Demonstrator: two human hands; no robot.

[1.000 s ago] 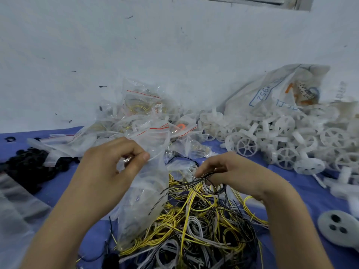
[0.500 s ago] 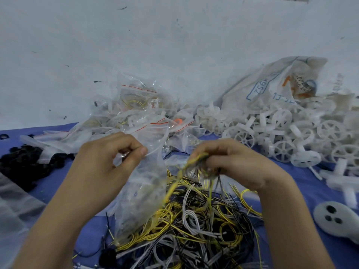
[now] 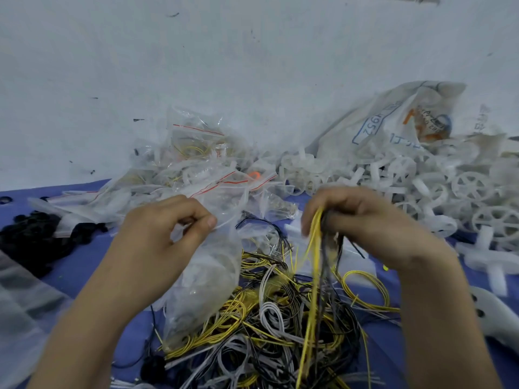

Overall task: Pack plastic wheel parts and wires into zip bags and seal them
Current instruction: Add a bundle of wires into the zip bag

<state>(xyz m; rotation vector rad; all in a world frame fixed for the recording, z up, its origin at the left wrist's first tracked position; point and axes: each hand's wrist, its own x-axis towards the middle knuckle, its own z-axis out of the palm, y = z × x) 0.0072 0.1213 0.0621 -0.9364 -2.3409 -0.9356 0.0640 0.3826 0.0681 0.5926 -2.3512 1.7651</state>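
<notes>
Dangling yellow and black wires [image 3: 315,242]

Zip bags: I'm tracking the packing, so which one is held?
The clear bag pinched by the left hand, beside the wires; the other bags lie heaped near the wall.

In our right hand [image 3: 368,223] the wires [image 3: 316,248] are yellow and black. Under both hands they are yellow, black and pale grey. The zip bag [image 3: 207,276] in our left hand [image 3: 163,237] is see-through. The bags [image 3: 202,147] past it are clear with thin red lines. We see a blue-purple counter [image 3: 75,279]. Right of the right hand the wheel parts [image 3: 438,192] are white. Left of the left hand are black bits [image 3: 33,240]. The far sack [image 3: 373,130] has blue writing and an orange mark.
</notes>
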